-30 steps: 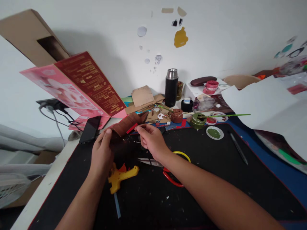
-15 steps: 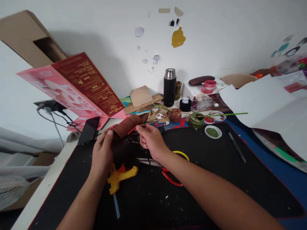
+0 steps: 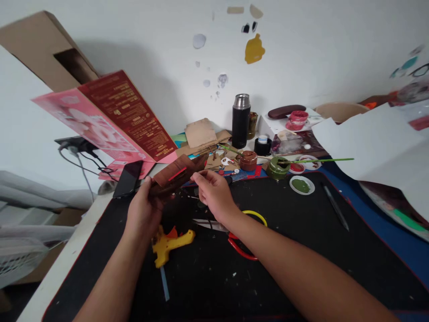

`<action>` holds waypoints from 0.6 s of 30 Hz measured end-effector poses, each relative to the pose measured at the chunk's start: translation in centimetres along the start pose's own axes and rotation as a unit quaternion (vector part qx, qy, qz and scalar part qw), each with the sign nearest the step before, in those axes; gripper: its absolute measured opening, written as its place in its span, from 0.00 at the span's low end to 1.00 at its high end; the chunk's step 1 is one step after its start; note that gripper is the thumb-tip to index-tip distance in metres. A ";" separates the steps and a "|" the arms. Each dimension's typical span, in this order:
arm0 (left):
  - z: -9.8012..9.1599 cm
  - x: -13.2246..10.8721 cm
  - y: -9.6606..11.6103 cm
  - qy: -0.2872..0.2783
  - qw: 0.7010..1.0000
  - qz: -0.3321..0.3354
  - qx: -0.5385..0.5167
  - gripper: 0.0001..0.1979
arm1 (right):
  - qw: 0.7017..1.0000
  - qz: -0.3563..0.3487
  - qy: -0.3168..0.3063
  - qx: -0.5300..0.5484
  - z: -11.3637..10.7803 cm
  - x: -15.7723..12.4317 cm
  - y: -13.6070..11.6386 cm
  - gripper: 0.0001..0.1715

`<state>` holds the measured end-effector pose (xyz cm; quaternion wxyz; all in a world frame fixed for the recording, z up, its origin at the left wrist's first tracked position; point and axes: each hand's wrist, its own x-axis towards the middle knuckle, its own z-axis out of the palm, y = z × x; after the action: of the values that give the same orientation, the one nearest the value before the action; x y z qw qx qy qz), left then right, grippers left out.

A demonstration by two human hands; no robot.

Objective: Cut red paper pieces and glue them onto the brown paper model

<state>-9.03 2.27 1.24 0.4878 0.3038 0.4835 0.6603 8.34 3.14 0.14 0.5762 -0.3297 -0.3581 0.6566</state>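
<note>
My left hand (image 3: 145, 206) grips a brown-painted piece (image 3: 174, 173), seemingly cardboard, by its near left end, and holds it tilted above the mat. A thin red strip (image 3: 177, 174) shows along its face. At the far right end of the brown piece, my right hand (image 3: 212, 190) is closed in a pinch, thumb against forefinger. Whatever is between those fingertips is too small to tell. Under the right forearm lie scissors with red and yellow handles (image 3: 243, 254), partly covered. A yellow cross-shaped piece (image 3: 170, 245) lies by the left wrist, with a blue strip (image 3: 164, 283) below it.
Behind the hands are cardboard scraps (image 3: 201, 133), a black flask (image 3: 240, 125), a brown paint jar (image 3: 248, 161) and a green one (image 3: 278, 168) with a brush across it. A green-smeared lid (image 3: 302, 184) and a pen (image 3: 335, 206) lie right. A phone (image 3: 128, 179) lies left.
The brown piece has turned in my left hand, so its face and the red strip show differently. My right hand stays pinched near its far end. The whole view has shifted slightly.
</note>
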 end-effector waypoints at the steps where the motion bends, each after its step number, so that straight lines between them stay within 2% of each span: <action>1: 0.0 0.2 0.1 0.002 1.000 -0.014 -0.023 0.12 | 1.000 -0.006 0.004 -0.001 0.0 0.0 0.0 0.22; 6: 0.1 0.2 0.8 -0.007 0.997 -0.057 -0.044 0.14 | 0.999 -0.031 0.027 -0.001 -0.1 0.2 -0.3 0.19; 11: -0.2 0.3 1.2 0.007 0.997 -0.060 -0.045 0.13 | 0.997 -0.058 0.046 -0.010 -0.4 0.4 -1.0 0.20; 18: -0.5 0.5 1.5 0.005 0.998 -0.069 -0.016 0.17 | 0.997 -0.061 0.023 -0.031 -0.6 0.6 -1.4 0.25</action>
<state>-10.17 2.49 2.40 0.5343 0.2589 0.4950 0.6344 9.50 3.87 0.99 0.6125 -0.3400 -0.3845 0.6012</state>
